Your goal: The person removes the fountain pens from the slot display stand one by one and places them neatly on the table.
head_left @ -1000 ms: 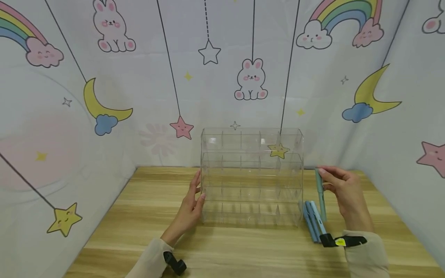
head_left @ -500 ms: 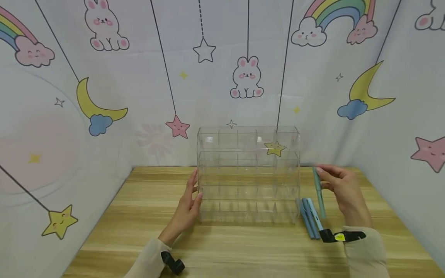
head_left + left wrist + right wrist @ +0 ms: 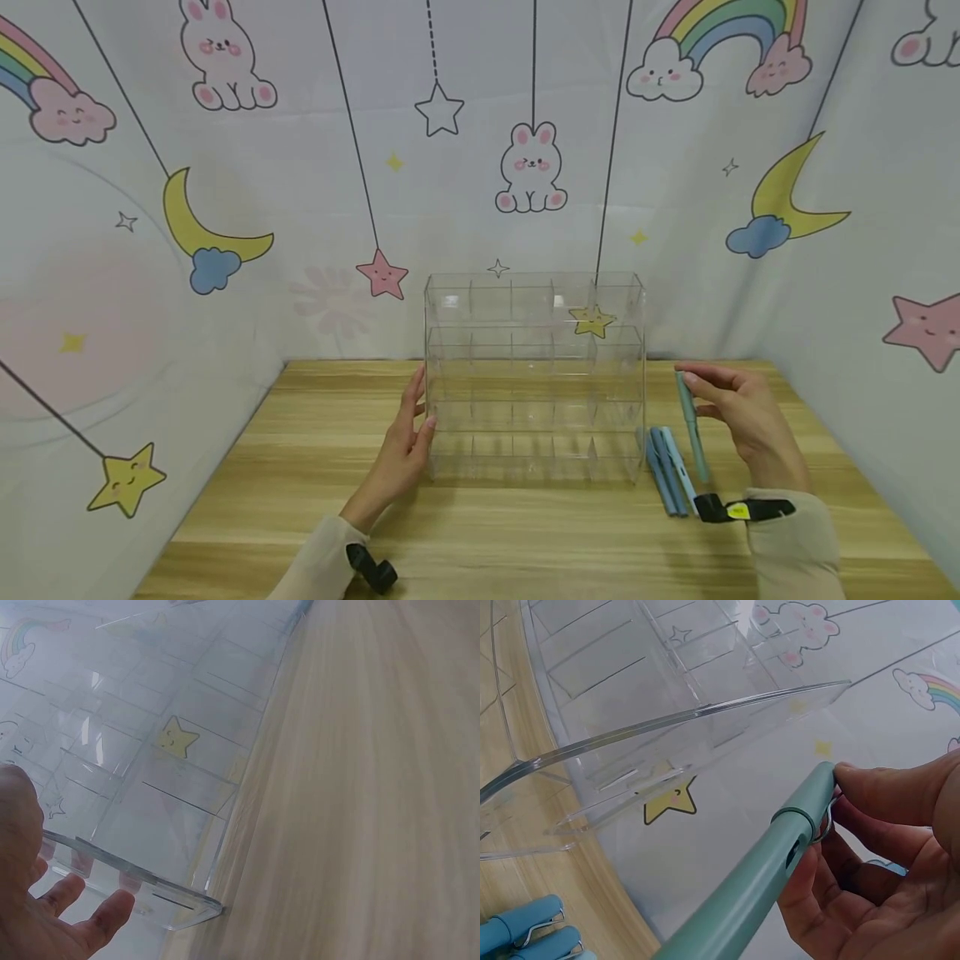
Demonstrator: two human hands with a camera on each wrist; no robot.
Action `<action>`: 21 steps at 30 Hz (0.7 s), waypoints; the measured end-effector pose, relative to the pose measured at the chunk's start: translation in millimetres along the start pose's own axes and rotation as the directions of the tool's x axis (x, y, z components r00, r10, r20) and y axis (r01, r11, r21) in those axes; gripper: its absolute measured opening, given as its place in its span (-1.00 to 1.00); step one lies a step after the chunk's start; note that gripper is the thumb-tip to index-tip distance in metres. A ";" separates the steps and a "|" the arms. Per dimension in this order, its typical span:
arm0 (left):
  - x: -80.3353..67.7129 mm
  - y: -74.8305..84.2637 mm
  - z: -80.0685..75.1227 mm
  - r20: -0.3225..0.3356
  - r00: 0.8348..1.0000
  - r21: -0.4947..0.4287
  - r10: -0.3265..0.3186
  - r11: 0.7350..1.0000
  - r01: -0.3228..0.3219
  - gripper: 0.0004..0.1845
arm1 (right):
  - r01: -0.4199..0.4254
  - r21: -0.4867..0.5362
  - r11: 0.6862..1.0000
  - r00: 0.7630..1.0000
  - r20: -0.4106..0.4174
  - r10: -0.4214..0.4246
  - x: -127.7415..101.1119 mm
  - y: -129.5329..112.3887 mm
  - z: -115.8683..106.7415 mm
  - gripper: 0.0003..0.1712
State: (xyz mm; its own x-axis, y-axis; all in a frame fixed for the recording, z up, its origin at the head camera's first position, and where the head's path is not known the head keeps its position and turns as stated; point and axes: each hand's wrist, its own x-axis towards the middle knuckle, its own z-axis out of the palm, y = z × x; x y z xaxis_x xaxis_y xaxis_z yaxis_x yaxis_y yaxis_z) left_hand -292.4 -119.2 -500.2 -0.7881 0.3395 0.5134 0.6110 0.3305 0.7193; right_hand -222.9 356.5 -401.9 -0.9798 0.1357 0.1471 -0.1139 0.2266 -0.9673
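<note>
Standing at the centre of the head view, the clear acrylic organizer (image 3: 534, 379) rises in stepped rows of small compartments, its back close to the cartoon-printed backdrop (image 3: 225, 208) and its front edge facing bare wood. The wooden table (image 3: 300, 500) shows open surface across the lower left of the frame and along the whole near edge; to the right, a narrower strip of wood runs between the organizer's right wall and the backdrop's right panel.

The left hand (image 3: 405, 454) lies against the organizer's left wall, fingers straight and close together, thumb side up, palm turned toward the plastic. In the left wrist view the fingertips (image 3: 90, 919) sit just under the curved lower edge of the clear wall.

The right hand (image 3: 738, 417) is raised right of the organizer, near its right wall but apart from it. Thumb and fingers pinch the upper end of a teal pen (image 3: 692, 425), which hangs nearly upright, tilted slightly, with its lower end above the table. The right wrist view shows the fingertips (image 3: 877, 791) closed on the pen's cap end beside its metal clip.

Lying flat on the wood just beside the organizer's lower right corner are 3 blue pens (image 3: 669, 471), side by side and touching, their length running toward the near edge. The teal pen's lower end hovers just right of them.
</note>
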 end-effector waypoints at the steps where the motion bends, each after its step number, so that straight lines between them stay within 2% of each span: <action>1: -0.1 -0.1 0.0 0.000 1.000 -0.002 0.001 1.000 -0.001 -0.13 | -0.003 -0.005 1.000 1.000 -0.002 0.003 0.0 0.1 -0.2 -0.71; 10: -0.2 0.6 -0.1 0.002 1.000 -0.012 0.004 1.000 -0.004 -0.12 | -0.059 -0.059 0.997 0.998 -0.011 0.058 3.0 8.2 -6.6 -0.67; 21: -0.1 0.6 0.5 0.002 1.000 -0.016 -0.015 1.000 0.015 -0.15 | -0.059 0.048 0.997 0.998 -0.027 0.061 1.4 14.2 -15.6 -0.78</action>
State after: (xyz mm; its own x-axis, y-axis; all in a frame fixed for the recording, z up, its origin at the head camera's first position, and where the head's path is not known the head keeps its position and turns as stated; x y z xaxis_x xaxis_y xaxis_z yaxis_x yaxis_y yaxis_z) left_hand -292.0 -118.6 -500.0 -0.7967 0.3365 0.5020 0.5982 0.3213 0.7341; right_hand -223.3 375.0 -412.2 -0.9800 0.1755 0.0939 -0.0634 0.1720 -0.9831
